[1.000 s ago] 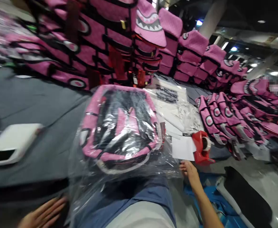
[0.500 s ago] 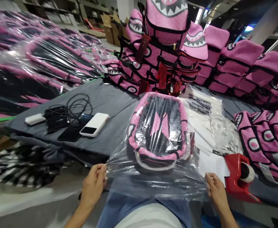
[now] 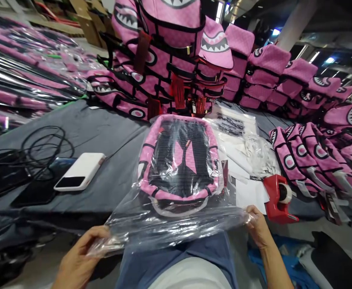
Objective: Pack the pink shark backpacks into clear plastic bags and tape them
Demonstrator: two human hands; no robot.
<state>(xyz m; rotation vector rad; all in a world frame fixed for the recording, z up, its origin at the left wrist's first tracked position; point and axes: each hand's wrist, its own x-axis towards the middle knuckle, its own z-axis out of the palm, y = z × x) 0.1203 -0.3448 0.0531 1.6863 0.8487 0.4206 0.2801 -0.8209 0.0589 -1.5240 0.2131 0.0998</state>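
A pink-and-black bag lies on the table inside a clear plastic bag. The plastic's near end stretches past the table edge above my lap. My left hand grips the plastic's left corner, which bunches around the fingers. At the right corner, my right hand pinches the plastic between thumb and fingers. A pale strap loop shows through the plastic at the near end of the pink-and-black bag.
A red tape dispenser stands beside white papers on the right. Left lie a white power bank and black cables. Pink shark-mouth bags are stacked behind; plastic-wrapped ones fill the far left.
The view has swung to the right. My left hand has pulled its corner outward and the plastic is gathered more tightly at both hands. The pink-and-black bag stays in the plastic.
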